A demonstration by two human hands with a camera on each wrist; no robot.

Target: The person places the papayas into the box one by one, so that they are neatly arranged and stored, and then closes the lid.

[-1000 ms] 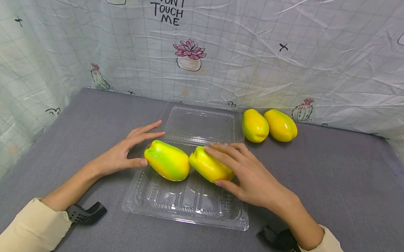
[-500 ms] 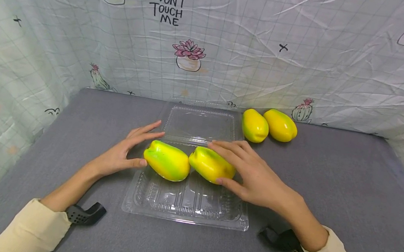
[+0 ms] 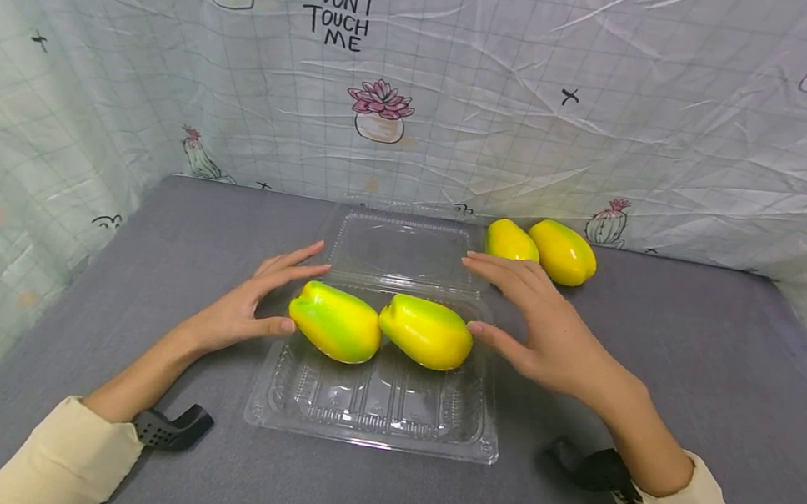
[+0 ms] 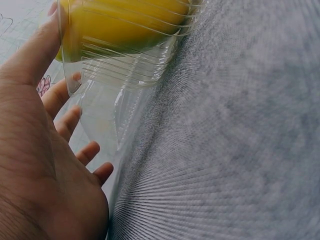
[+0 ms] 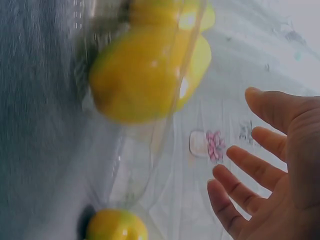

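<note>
Two yellow-green papayas lie side by side in the back half of a clear plastic clamshell box [image 3: 373, 437]: the left papaya [image 3: 336, 324] and the right papaya [image 3: 427, 335]. My left hand [image 3: 237, 311] is spread at the box's left edge, its thumb tip near the left papaya. In the left wrist view, the thumb and forefinger are at the clear rim [image 4: 72, 82]. To the right of the right papaya, my right hand [image 3: 552, 333] hovers with fingers extended and nothing in it. The right wrist view shows a gap between that hand and the fruit.
Behind the box lies its opened clear lid [image 3: 404, 248], flat on the grey tabletop [image 3: 373, 500]. Two more papayas rest at the back right: a nearer papaya [image 3: 512, 240], partly covered by my right hand, and a farther papaya [image 3: 562, 253]. A printed curtain [image 3: 469, 84] hangs behind the table.
My right hand has let go of the right papaya and moved right and back, toward the two papayas behind. The left hand and the box have stayed put.
</note>
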